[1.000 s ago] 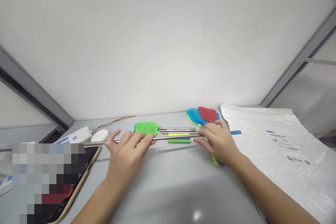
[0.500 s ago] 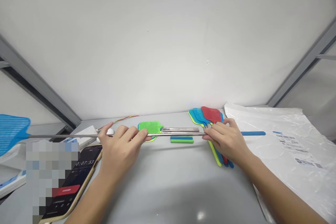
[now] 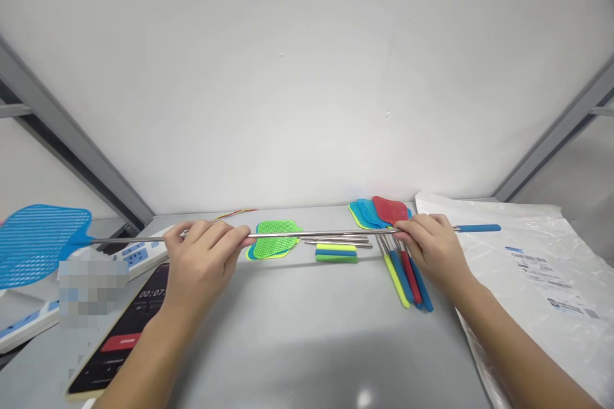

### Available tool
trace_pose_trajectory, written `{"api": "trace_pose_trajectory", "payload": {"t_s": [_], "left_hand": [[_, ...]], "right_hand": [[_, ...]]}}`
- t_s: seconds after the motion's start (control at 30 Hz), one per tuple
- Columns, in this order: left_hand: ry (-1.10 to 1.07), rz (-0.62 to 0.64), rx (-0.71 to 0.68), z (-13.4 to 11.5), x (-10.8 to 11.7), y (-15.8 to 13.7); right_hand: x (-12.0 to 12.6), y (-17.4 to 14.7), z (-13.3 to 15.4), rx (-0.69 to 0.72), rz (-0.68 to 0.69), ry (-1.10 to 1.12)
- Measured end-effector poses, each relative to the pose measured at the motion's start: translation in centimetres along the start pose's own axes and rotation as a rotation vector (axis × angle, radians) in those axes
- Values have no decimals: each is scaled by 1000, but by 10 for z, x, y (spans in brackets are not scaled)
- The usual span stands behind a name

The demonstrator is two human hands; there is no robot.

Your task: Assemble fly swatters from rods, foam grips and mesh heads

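A long fly swatter (image 3: 326,232) with a metal telescopic rod spans the view, its blue slotted head at far left and its blue handle at right. My left hand (image 3: 206,255) is closed round the rod toward the head. Farther right, my right hand (image 3: 432,246) grips the same rod near the handle. Below the rod lie green swatter heads (image 3: 277,239), several loose metal rods (image 3: 343,239) and a small row of yellow, blue and green handle grips (image 3: 336,254). Beside my right hand several assembled swatters (image 3: 403,275) rest in a fanned pile, partly hidden by it.
A white plastic mailer bag (image 3: 532,294) covers the table's right side. At left lie a phone (image 3: 129,332) showing a timer and white power strips (image 3: 139,255). A white wall (image 3: 307,89) stands behind the grey table (image 3: 307,332). Thin coloured wires (image 3: 235,213) run along the back.
The held swatter has risen slightly, uncovering the yellow grip and more of the pile's handles. More of its blue head now shows at left. Both hands keep hold of the rod.
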State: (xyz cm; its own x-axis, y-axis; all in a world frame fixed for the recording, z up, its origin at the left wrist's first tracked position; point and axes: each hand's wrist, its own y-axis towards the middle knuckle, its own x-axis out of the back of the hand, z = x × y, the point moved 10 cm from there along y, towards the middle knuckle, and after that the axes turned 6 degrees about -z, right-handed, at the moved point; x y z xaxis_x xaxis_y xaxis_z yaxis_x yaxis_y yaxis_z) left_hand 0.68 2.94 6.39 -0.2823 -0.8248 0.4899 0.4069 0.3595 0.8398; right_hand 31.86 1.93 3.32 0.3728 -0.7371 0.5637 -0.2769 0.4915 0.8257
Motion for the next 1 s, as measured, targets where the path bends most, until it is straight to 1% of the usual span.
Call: {"api": "trace_pose_trajectory", "payload": {"t_s": [0.17,0.33,0.43,0.57,0.8,0.87,0.9,0.97,1.0], "left_hand": [[-20,-10,26,-4,0,-2],[-44,21,6,-24,-6,-3],[-47,37,21,-30,-11,-4],[-55,45,37,-31,-13,-5],[-69,60,62,-31,-17,-5],[-89,61,63,-37,-17,-5],[-111,64,59,-43,-16,-4],[-176,68,40,-60,-14,-3],[-210,93,33,-69,-15,-3]], "right_hand": [[3,-1,-4,-60,-21,14],[4,0,4,-54,-21,24],[7,1,7,-45,-41,5],[7,1,8,-39,-46,2],[4,0,2,-74,-41,12],[4,0,11,-61,-47,2],[3,1,20,-36,-43,3],[0,1,45,40,-22,16],[-3,0,59,81,9,30]]}}
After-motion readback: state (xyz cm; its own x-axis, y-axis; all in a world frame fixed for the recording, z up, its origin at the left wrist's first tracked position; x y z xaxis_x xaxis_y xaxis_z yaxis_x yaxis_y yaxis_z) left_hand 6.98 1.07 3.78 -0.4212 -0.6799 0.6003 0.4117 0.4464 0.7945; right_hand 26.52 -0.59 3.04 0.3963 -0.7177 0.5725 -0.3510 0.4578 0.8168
